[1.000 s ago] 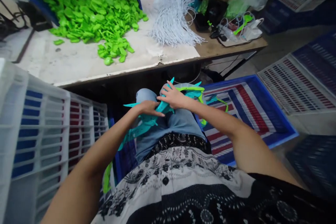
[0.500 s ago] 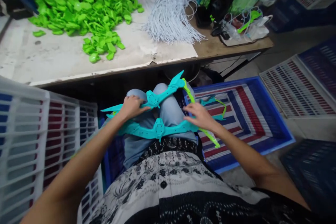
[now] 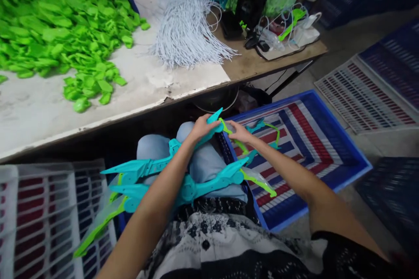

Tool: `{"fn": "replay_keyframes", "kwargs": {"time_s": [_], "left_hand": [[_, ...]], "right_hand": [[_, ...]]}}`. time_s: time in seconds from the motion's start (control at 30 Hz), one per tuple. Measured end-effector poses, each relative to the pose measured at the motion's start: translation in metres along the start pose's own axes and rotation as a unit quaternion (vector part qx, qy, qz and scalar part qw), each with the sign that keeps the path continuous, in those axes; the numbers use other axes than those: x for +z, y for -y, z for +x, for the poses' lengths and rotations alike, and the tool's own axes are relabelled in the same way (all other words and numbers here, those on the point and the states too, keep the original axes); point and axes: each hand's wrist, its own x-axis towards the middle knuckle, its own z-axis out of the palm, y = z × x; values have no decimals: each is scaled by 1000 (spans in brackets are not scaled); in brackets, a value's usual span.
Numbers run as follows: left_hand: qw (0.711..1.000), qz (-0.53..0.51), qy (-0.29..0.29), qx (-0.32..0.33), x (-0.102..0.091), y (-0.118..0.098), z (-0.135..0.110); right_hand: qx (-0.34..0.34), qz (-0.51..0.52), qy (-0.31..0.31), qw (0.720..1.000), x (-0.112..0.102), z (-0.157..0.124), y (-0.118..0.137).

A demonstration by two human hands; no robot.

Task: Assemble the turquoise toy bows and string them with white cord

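Two turquoise toy bows with lime-green end pieces lie across my lap. On the farther toy bow (image 3: 134, 170), my left hand (image 3: 201, 128) is closed around the turquoise arm near its right end. My right hand (image 3: 241, 133) pinches that bow's green end piece (image 3: 242, 146) close to the joint. The nearer toy bow (image 3: 212, 184) rests against my waist, partly covered by my left forearm. Its left green end piece (image 3: 98, 229) sticks out over a white crate, with clear film or plastic along it.
Right of my legs is a blue crate (image 3: 340, 178) with a striped lining and another turquoise-and-green piece (image 3: 277, 133). Green plastic parts (image 3: 65, 30) and a bundle of white strings (image 3: 190, 26) lie on the table (image 3: 137, 91). A white slatted crate (image 3: 42, 209) stands at left.
My left hand has slid right along the farther bow from its middle to its right end. My right hand has moved up to the green piece there. The view has shifted right.
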Motion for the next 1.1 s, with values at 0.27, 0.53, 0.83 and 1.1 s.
{"fn": "replay_keyframes", "kwargs": {"time_s": [0.27,0.53,0.83,1.1], "left_hand": [[998,11,26,-59,2,9,2],[997,18,58,-50,-3,12,0],[934,352,30,57,-23,8,-44],[898,433,-24,69,-73,45,-124]], "right_hand": [[-60,-327,15,943,-30,12,-1],[-107,-393,91,909,-33,22,7],[-85,-397,16,914,-34,31,12],[-156,-448,60,878,-59,48,54]]}}
